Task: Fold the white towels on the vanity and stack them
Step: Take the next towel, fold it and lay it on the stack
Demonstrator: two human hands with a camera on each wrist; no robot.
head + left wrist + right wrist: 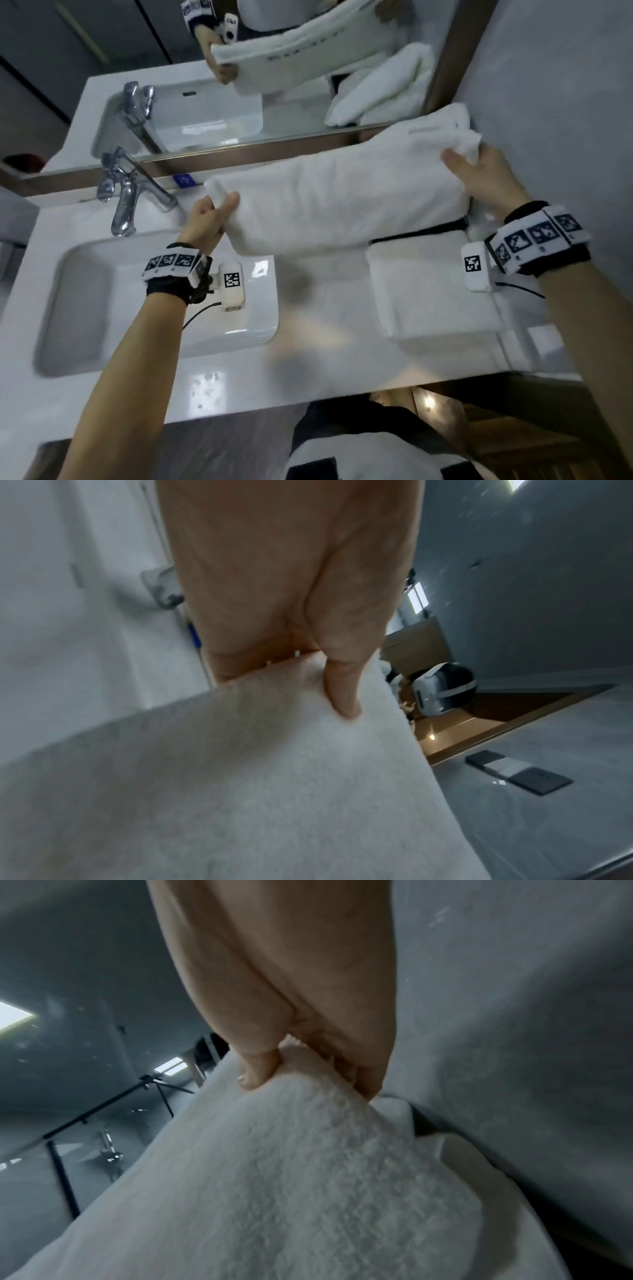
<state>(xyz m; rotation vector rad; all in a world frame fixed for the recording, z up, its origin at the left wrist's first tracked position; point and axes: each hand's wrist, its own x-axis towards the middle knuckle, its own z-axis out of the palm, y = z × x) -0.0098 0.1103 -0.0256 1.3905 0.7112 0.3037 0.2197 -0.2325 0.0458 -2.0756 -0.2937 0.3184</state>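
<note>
**No words I can read**

The bands on my wrists (537, 240) carry black-and-white square code markers, and each small white camera box (475, 263) strapped beside them bears one more such square; these are patterns, not letters. A small blue sign (185, 180) sits on the ledge behind the tap, its white mark too blurred to make out. In the mirror, the held towel (291, 54) shows a dark line of marks, unreadable

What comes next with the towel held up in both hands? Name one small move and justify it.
Probably lower the held towel onto the vanity and bring its two ends together. The left hand and right hand each pinch an end, it hangs stretched in the air, and a folded towel already lies below.
</note>
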